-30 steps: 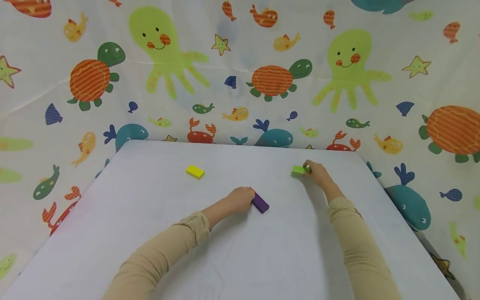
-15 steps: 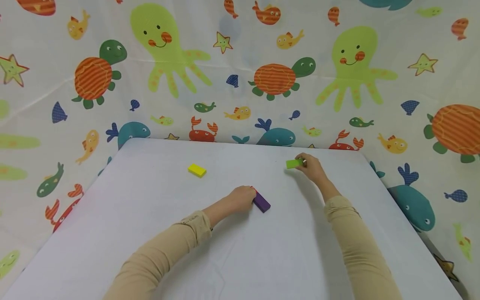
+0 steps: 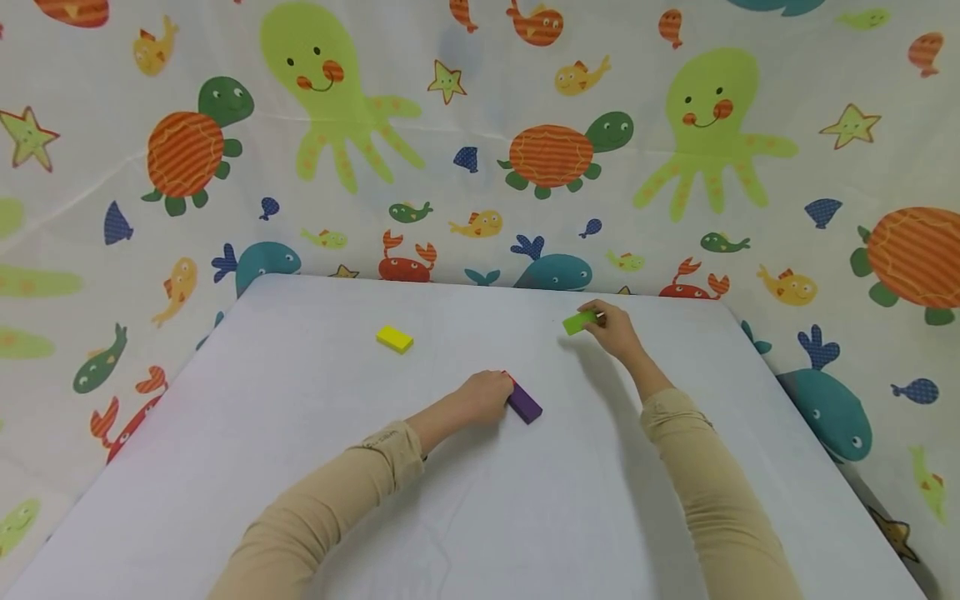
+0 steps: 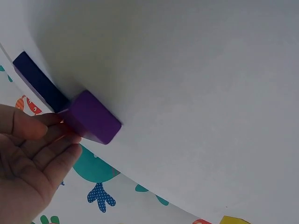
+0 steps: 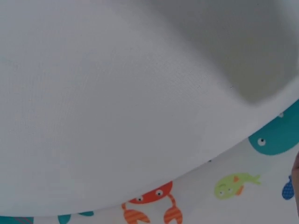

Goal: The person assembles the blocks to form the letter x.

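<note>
Right hand: the person's right hand (image 3: pixel 615 329) pinches a green block (image 3: pixel 576 323) between thumb and fingers, over the far right part of the white desk (image 3: pixel 300 400); the hand's shadow falls on the surface below.
Left hand: the person's left hand (image 3: pixel 482 397) is near the middle, fingertips touching blocks; whether they pinch one or only steady it, I cannot tell.
Purple block: a long purple block (image 3: pixel 525 403) lies on the desk, slanting toward the near right from the left fingertips, a sliver of red showing at its far end.
Left wrist view: a violet block (image 4: pixel 93 117) sits at the fingertips, with a dark blue block (image 4: pixel 39 81) adjoining; which is the one seen from the head, I cannot tell.
Yellow block: a yellow block (image 3: pixel 394 339) lies flat, apart from both hands, toward the far left.
Sleeves: tan, ending above both wrists.
Backdrop: white cloth (image 3: pixel 442 125) printed with sea creatures.
</note>
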Motion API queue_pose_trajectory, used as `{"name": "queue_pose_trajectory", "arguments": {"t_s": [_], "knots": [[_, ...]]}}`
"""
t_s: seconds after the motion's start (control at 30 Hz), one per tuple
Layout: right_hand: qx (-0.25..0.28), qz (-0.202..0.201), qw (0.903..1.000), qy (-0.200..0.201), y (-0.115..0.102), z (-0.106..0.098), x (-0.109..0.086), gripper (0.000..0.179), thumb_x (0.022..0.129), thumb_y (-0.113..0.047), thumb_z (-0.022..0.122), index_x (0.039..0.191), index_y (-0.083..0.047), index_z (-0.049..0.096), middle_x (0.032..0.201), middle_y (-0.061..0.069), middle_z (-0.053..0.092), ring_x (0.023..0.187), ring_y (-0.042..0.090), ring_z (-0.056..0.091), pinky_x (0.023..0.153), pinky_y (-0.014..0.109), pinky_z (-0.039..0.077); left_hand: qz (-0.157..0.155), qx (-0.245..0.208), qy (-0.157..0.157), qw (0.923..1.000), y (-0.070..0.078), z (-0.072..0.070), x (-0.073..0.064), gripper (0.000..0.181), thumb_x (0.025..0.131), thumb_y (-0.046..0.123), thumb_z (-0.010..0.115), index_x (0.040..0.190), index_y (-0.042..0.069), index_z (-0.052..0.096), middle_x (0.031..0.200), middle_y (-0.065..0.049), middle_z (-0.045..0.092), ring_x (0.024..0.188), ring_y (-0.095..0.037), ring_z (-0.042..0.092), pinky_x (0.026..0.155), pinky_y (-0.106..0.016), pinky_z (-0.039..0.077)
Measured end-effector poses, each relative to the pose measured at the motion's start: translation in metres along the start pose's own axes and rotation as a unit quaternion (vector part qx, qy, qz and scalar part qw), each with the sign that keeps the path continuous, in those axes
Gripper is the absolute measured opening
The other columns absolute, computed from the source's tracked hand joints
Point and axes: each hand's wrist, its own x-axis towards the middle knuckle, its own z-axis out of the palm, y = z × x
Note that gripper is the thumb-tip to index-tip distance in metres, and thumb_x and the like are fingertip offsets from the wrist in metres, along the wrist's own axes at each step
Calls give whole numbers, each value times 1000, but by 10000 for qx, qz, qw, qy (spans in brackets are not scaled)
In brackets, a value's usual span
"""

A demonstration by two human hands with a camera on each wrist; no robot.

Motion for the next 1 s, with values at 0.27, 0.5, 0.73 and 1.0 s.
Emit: {"name": "queue_pose_trajectory", "arguments": {"t_s": [0.27,0.5,0.73,1.0], "knots": [[50,22,10000,7,-11,5,-1,25,91,5,53,116,4,59,120,28,58,94,38,60,82,44,51,83,38,31,10000,0,3,-4,9,83,3,61,90,-1,66,90,-10,68,85,-21,64,79,-30,51],[220,38,9997,-43,-20,13,-3,37,93,1,52,130,3,51,120,31,56,99,41,60,83,46,51,104,90,-44,9999,0,5,-5,9,83,3,61,90,-1,66,92,-10,68,87,-21,63,81,-30,50],[467,47,9987,182,-28,21,-5,36,92,-1,54,128,4,48,115,33,59,98,42,61,84,50,51,64,-24,34,10000,0,5,-9,13,82,1,61,94,-2,65,96,-12,67,91,-24,64,81,-32,52],[640,241,9974,230,-38,25,-5,32,91,-2,58,121,6,48,117,31,59,101,40,60,85,47,51,168,-67,-46,9998,-12,20,0,31,81,2,58,110,-7,62,115,-19,64,105,-29,63,89,-34,52]]}}
